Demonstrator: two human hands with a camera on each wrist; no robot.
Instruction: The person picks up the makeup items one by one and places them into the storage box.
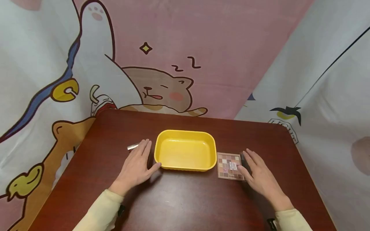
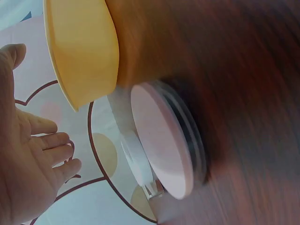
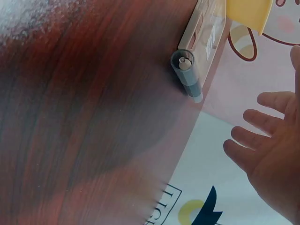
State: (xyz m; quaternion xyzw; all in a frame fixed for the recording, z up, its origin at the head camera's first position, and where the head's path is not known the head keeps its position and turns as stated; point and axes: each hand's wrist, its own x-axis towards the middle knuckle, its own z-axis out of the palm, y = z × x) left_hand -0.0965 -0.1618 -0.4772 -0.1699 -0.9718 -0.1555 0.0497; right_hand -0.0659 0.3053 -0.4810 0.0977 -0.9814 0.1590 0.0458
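Observation:
A yellow rectangular tub (image 1: pixel 185 150) sits upright on the table between the hands. Beside its left wall, my left hand (image 1: pixel 137 168) has its fingers extended, the thumb close to the tub's near left corner. Below that hand, the left wrist view shows a round case with a pink lid (image 2: pixel 161 138) and dark sides, plus a white item with a silvery end (image 2: pixel 137 159). My right hand (image 1: pixel 261 176) hovers with loose, spread fingers over a dark hollow-ended tube (image 3: pixel 187 77). Against this tube lies a square eyeshadow palette (image 1: pixel 228 166). Neither hand grips anything.
The brown wooden table (image 1: pixel 185 199) has rounded far corners. Behind it hangs a cartoon-print cloth (image 1: pixel 219 57), which also covers both sides.

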